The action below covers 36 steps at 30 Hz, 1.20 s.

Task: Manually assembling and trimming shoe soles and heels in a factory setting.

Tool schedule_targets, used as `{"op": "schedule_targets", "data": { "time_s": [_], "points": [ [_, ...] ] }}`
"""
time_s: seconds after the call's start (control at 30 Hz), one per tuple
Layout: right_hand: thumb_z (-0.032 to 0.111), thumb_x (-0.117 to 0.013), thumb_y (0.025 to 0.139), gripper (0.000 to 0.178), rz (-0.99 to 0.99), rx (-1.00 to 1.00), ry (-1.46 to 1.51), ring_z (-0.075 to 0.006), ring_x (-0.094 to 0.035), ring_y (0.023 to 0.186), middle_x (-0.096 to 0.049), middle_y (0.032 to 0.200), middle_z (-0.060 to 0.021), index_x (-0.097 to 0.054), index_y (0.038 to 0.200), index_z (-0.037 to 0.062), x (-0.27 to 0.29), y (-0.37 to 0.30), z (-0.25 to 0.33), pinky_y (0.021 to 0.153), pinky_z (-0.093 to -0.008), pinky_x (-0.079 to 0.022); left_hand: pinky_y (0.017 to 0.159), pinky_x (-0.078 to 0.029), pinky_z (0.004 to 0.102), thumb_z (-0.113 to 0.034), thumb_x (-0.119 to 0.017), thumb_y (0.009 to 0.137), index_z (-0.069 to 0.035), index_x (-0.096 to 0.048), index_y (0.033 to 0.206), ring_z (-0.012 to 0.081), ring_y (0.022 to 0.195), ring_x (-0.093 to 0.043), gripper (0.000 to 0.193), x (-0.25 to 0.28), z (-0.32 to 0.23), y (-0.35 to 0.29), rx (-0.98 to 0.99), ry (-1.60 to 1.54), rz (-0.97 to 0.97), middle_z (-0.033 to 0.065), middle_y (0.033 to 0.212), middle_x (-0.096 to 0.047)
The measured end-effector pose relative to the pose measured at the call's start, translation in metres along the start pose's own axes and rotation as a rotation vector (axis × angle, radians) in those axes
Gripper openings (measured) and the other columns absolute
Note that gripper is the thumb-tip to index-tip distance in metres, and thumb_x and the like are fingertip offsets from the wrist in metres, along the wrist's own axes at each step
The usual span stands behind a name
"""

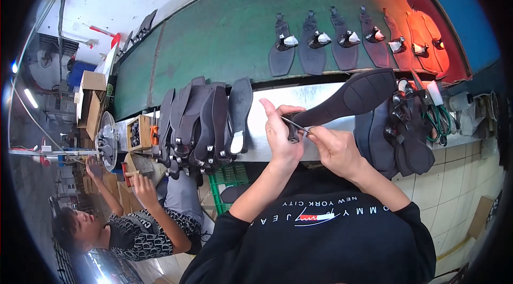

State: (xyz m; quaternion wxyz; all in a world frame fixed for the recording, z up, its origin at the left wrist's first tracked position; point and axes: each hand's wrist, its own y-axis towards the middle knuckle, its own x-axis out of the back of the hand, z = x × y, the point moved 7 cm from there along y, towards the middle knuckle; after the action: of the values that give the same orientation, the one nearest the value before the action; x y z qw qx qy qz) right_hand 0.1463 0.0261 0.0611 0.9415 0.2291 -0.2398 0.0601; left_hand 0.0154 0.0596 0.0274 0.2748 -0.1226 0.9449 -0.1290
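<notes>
Right hand (339,150): closed, fingertips pinching a thin rod-like tool (295,124), likely for fine control.
Left hand (282,133): thumb raised, fingers gripping the narrow end of a dark sandal sole (355,97), probably to steady it.
Sandal sole: mid-frame, slanting toward the upper right (its broad end free of both hands).
Heaped soles (211,118): left of centre, overlapping, seemingly to save space.
Green belt (214,43): across the top; sandals (342,51) lined up at upper right, mostly spaced, perhaps to avoid contact.

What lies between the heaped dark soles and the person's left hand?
In the head view, one separate dark sole lies beside the heap; then bare, shiny bench shows up to the left hand.
</notes>
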Motion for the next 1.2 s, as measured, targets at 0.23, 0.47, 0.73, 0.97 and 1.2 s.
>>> {"op": "schedule_targets", "data": {
  "time_s": [0.23,0.47,0.73,0.97,1.2],
  "points": [
    [0.008,-0.062,0.082,0.008,0.203,0.168,0.174,-0.0308,-0.060,0.061,-0.058,0.066,-0.0120,-0.055,0.082,0.0054,-0.011,-0.017,0.031,0.051,-0.0395,-0.045,0.042,-0.032,0.0223,-0.061,-0.044,0.089,-0.007,-0.056,0.074,0.0092,0.050,-0.045,0.057,-0.002,0.019,0.016,0.253,-0.190,0.045,0.0017,0.063,-0.055],
    [0.006,-0.059,0.085,0.005,0.056,-0.055,-0.029,-0.0330,-0.058,0.055,-0.055,0.061,-0.0146,-0.057,0.083,0.0029,-0.013,-0.005,-0.014,0.048,-0.0387,-0.044,0.039,-0.027,0.0222,-0.059,-0.057,0.083,-0.013,-0.056,0.081,0.0118,0.051,-0.044,0.046,0.007,0.043,0.016,0.534,-0.493,0.038,0.0011,0.068,-0.054],
    [0.004,-0.062,0.080,0.005,0.334,0.195,0.312,-0.0286,-0.059,0.057,-0.056,0.064,-0.0110,-0.058,0.082,0.0059,-0.054,-0.005,0.045,0.050,-0.0379,-0.045,0.042,-0.034,0.0210,-0.053,-0.063,0.080,-0.016,-0.056,0.085,0.0095,0.060,-0.052,0.038,0.073,-0.063,0.042,0.105,-0.524,-0.293,-0.0014,0.073,-0.058],
    [0.003,-0.054,0.088,0.008,0.079,-0.366,0.437,-0.0069,-0.042,0.050,-0.047,0.058,-0.0012,-0.061,0.089,-0.0005,-0.005,0.011,-0.027,0.047,-0.0234,-0.035,0.074,-0.053,0.0322,-0.017,-0.055,0.090,-0.005,-0.050,0.125,0.0185,0.087,-0.062,0.037,0.229,-0.233,-0.010,-0.471,-0.027,-0.236,0.0068,0.111,-0.060],
    [0.000,-0.055,0.081,0.034,-0.039,-0.309,-0.074,-0.0309,-0.057,0.070,-0.057,0.085,-0.0139,-0.056,0.115,0.0016,0.024,0.006,-0.074,0.065,-0.0380,-0.046,0.082,-0.046,0.0282,-0.008,-0.061,0.084,-0.001,-0.066,0.106,0.0145,0.088,-0.059,0.023,0.330,-0.254,-0.030,-0.556,1.158,-0.733,0.0074,0.105,-0.064]
  ]
}}
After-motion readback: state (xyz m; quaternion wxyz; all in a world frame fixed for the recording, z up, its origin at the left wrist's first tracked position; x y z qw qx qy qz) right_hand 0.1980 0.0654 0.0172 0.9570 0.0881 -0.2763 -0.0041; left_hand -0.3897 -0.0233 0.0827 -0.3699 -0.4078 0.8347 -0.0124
